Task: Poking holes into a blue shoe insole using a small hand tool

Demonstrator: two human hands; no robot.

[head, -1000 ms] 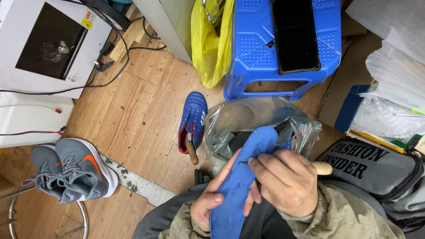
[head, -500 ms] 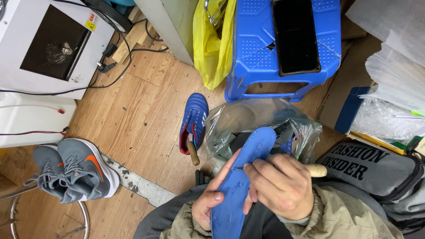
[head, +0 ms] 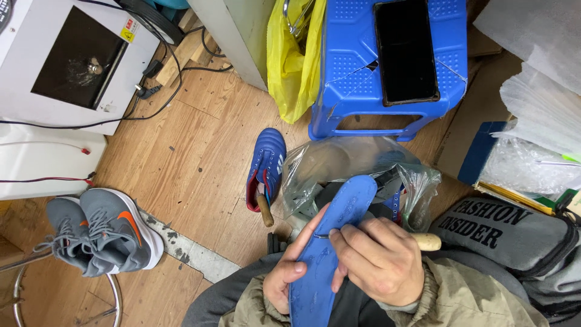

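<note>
Wooden plank floor (head: 181,151), cluttered workshop corner: white machine with a dark window (head: 66,60) upper left, blue plastic stool (head: 357,72) with a black phone (head: 405,51) lying on it at top centre, yellow bag (head: 293,66) beside it, grey bag (head: 508,236) at right. Pair of grey sneakers (head: 97,236) at lower left, blue football boot (head: 266,163) on the floor with a wooden-handled tool stuck in it, crumpled clear plastic bag (head: 351,163) just above the lap. Blue insole (head: 330,242) lies over the lap, long axis running from lower left up to upper right, toe end pointing away from the body. Left hand (head: 290,272) curled round its lower left edge, thumb on top, gripping. Right hand (head: 378,260) closed round a wooden-handled tool (head: 426,242), tip pressed on the insole's middle; blade is hidden. Both hands touch the insole.
</note>
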